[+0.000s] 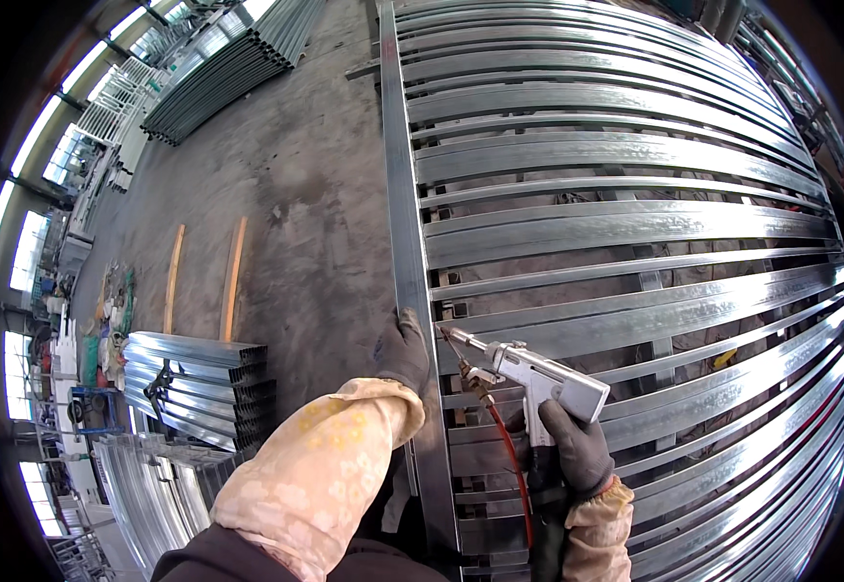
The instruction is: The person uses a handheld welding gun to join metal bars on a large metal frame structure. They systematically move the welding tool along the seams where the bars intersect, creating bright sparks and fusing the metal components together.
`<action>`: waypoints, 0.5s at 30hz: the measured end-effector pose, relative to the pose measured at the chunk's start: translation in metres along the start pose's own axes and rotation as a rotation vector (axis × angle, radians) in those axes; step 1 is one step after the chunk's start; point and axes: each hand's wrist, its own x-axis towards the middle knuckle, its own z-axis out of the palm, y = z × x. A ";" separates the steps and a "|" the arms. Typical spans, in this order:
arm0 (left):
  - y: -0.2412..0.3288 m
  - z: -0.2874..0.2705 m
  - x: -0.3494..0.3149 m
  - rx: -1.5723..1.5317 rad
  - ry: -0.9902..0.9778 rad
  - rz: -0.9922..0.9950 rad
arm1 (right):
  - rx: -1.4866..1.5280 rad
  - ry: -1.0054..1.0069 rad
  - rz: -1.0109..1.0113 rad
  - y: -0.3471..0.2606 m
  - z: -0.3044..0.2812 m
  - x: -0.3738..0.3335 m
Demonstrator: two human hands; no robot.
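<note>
My right hand, in a dark grey glove, is wrapped round the grip of a silver handheld welding gun. The gun's copper-coloured tip points left and rests at or just above the joint between a long steel side tube and the crosswise steel tubes; whether it touches is unclear. A red hose runs down from the gun's front. My left hand, also gloved, grips the outer side of the side tube near the tip, its thumb side up and its other fingers partly hidden.
The crosswise tubes form a wide frame on my right, with dark supports beneath. On the floor to my left are stacked steel profiles and two wooden strips. Another stack of profiles lies farther off. Windows line the far left wall.
</note>
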 end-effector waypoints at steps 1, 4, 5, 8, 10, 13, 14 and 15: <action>-0.001 -0.004 0.001 0.010 0.009 0.004 | 0.011 -0.013 0.011 -0.001 0.002 0.001; -0.002 -0.005 0.002 0.026 0.007 0.009 | -0.008 -0.037 0.040 0.005 -0.003 0.007; 0.000 -0.005 0.001 0.032 0.004 0.005 | -0.021 -0.044 0.048 0.008 -0.005 0.008; 0.008 -0.004 -0.002 0.053 -0.011 -0.039 | -0.023 -0.020 0.047 -0.001 0.002 0.007; 0.008 -0.005 -0.002 0.050 -0.021 -0.060 | -0.027 -0.030 0.028 -0.001 0.002 0.007; 0.006 -0.006 -0.001 0.024 -0.029 -0.063 | -0.023 -0.036 0.018 -0.001 0.003 0.008; 0.008 -0.007 -0.002 0.019 -0.031 -0.066 | -0.020 -0.036 0.018 0.000 0.003 0.009; 0.009 -0.007 -0.003 0.014 -0.033 -0.069 | -0.028 -0.042 0.017 0.000 0.003 0.009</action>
